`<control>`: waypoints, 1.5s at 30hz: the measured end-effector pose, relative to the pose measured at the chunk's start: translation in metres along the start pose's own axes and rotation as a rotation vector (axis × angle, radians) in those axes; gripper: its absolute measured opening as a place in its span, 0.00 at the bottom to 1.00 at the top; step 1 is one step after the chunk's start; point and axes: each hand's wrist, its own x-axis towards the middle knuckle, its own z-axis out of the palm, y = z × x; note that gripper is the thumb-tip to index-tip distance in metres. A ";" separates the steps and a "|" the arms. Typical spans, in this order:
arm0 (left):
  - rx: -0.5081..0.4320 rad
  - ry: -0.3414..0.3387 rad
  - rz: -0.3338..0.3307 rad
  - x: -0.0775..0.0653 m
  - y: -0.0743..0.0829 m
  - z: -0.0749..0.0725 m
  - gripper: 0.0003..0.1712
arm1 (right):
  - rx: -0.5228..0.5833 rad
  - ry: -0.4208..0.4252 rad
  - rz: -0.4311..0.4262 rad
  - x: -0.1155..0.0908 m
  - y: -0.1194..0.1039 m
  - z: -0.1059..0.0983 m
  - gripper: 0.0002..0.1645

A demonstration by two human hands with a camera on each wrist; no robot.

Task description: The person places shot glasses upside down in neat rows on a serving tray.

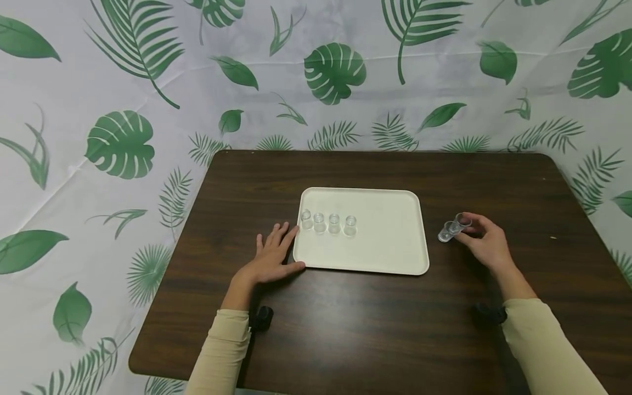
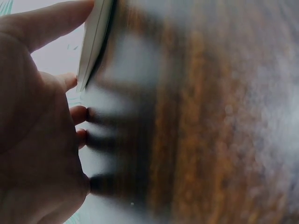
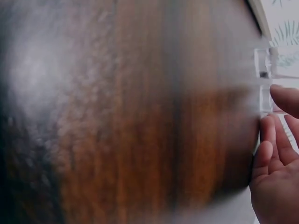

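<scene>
Several small clear shot glasses (image 1: 334, 224) stand in a row on the left part of a white tray (image 1: 385, 241). My left hand (image 1: 270, 260) lies spread at the tray's left end, its thumb and index finger touching the rim; in the left wrist view the thumb (image 2: 56, 23) rests along the tray edge. Right of the tray, my right hand (image 1: 486, 241) holds a shot glass (image 1: 463, 220) between thumb and fingers. Another shot glass (image 1: 446, 232) stands close beside it on the tray side. In the right wrist view, the held glass (image 3: 266, 99) is partly hidden by the thumb.
The dark wood table (image 1: 345, 323) has rounded corners. Behind and to the left hangs a white cloth (image 1: 197, 109) with green leaf prints. A black wrist device (image 1: 264, 318) sits at the left cuff.
</scene>
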 end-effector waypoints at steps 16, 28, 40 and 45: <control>-0.001 0.021 -0.001 -0.003 -0.003 0.003 0.53 | -0.025 -0.001 -0.008 0.000 -0.001 0.002 0.24; 0.011 0.012 -0.015 -0.002 -0.006 0.005 0.54 | -0.066 -0.001 -0.022 0.000 0.000 0.001 0.23; 0.008 0.030 0.001 -0.001 -0.002 0.005 0.52 | -0.041 0.034 -0.007 -0.001 0.004 0.000 0.23; 0.015 0.026 -0.002 0.001 -0.003 0.004 0.53 | -0.012 0.042 -0.015 -0.001 0.005 0.000 0.22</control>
